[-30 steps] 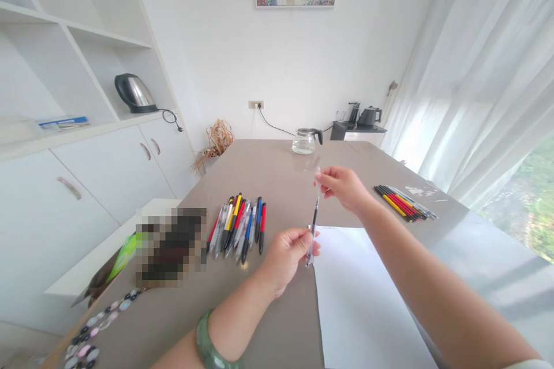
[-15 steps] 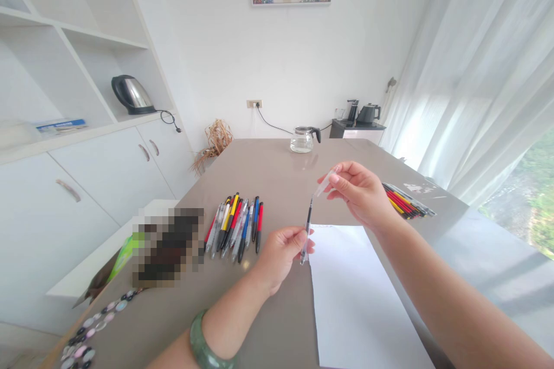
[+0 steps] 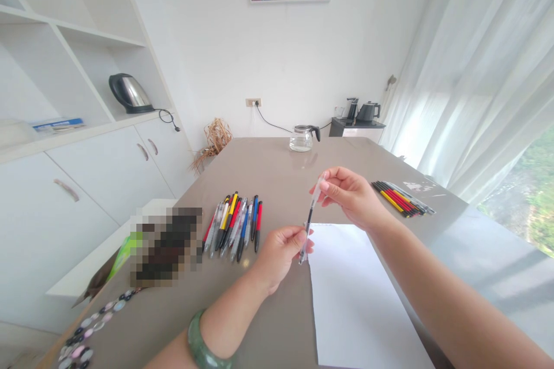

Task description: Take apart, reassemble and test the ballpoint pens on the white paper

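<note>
My left hand (image 3: pixel 280 253) is closed around the lower part of a pen (image 3: pixel 302 256), held upright above the paper's left edge. From its top sticks a thin refill with black ink (image 3: pixel 310 216). Above it, my right hand (image 3: pixel 348 193) pinches a clear pen barrel (image 3: pixel 317 189) between thumb and fingers. The barrel covers the refill's upper end, and a stretch of dark refill shows between the two hands. A white sheet of paper (image 3: pixel 355 294) lies beneath. Left of my left hand is a pile of assorted click pens (image 3: pixel 234 225).
A row of pens (image 3: pixel 402 200) lies at the right, beside some white scraps (image 3: pixel 418 186). A glass pot (image 3: pixel 302 139) stands at the table's far end. At the left are a bead string (image 3: pixel 97 323) and a pixelated dark object (image 3: pixel 167 248).
My right hand has come down and slightly left, bringing the clear barrel over the refill's upper end. My left hand stays nearly still with the lower pen part.
</note>
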### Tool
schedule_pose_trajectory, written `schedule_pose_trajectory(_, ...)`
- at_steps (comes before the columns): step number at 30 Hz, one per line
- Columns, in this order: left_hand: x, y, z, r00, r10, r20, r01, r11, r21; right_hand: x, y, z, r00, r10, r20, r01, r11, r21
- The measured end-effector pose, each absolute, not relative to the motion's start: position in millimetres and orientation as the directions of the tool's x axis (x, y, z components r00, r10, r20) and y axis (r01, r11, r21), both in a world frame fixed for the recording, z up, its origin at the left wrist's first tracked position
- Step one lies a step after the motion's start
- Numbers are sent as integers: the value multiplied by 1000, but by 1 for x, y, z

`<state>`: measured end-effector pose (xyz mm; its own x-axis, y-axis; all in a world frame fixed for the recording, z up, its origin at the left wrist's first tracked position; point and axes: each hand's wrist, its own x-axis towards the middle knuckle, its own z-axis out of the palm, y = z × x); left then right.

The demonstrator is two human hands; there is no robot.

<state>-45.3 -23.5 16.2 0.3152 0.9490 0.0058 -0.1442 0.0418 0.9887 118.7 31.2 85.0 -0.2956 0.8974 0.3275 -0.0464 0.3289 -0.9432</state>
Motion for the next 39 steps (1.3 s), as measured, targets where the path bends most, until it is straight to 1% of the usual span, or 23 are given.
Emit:
schedule_pose_trajectory(8,-45,-23,18,288,957,16,-160,32,987,114,29,76,-415,883,219,70,271,-960)
schedule_pose_trajectory(14,-46,-23,17,277,960,31,-175,18,984,112,27,74,-428,881,202,57,249,-967)
schedule_pose_trajectory(18,-46,-23,16,275,961,33,-191,21,981,110,27,71,-453,874,176,33,214,-976)
schedule_pose_trajectory(28,-46,-23,17,256,966,43,-197,8,980,108,29,64,-444,890,106,6,122,-993)
schedule_pose_trajectory(35,-45,-22,14,238,971,25,-165,15,986,107,30,64,-432,894,123,-28,123,-992)
schedule_pose_trajectory(39,-46,-22,15,248,968,30,-165,11,986,108,30,64,-424,897,122,-13,129,-992)
